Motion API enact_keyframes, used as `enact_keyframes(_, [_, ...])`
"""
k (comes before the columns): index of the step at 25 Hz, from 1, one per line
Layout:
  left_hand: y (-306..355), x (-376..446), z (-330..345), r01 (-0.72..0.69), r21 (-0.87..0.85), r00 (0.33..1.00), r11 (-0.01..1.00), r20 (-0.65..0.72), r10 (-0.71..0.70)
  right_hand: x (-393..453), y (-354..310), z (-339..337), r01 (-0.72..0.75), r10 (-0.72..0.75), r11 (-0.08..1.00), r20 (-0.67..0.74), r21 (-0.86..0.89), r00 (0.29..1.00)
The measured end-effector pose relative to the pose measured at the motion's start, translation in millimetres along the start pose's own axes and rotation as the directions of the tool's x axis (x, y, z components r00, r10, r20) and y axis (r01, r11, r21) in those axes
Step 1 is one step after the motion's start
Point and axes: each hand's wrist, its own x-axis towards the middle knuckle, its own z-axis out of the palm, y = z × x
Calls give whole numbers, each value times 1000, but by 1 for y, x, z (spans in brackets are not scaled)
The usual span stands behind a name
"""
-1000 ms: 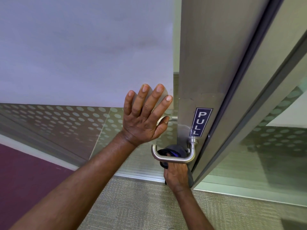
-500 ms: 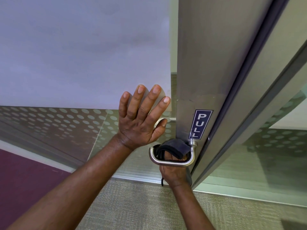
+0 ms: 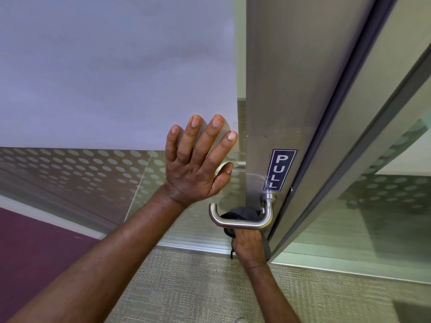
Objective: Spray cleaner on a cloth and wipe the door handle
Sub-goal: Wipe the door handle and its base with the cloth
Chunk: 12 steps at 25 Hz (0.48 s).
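A brushed steel lever door handle [image 3: 240, 223] sticks out from the metal door stile [image 3: 275, 89], just under a blue PULL sticker [image 3: 279, 170]. My right hand [image 3: 249, 244] sits below the lever, shut on a dark cloth [image 3: 242, 212] bunched behind and under the bar, against its inner side. My left hand [image 3: 198, 162] lies flat with fingers spread on the glass door panel, left of the stile and above the handle. No spray bottle is in view.
The glass door panel [image 3: 93, 173] has a frosted upper part and a dotted band. Another glazed panel [image 3: 373, 217] stands to the right of the door edge. Beige carpet [image 3: 198, 287] and a purple floor area [image 3: 35, 241] lie below.
The cloth has dropped from over the top of the lever back down behind the bar, with my right hand lower. My left hand stays pressed on the glass.
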Motion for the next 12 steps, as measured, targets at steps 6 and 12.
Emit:
enact_keyframes(6, [0,-2,1,8,-6,1000,1000,13,-8,-22,20,-12,1,1,998,35,-67,999])
enact_keyframes(12, [4,-1,-2,19,-16,1000,1000,16,-19,-43,23,-20,-153,166,984,150,-96,975])
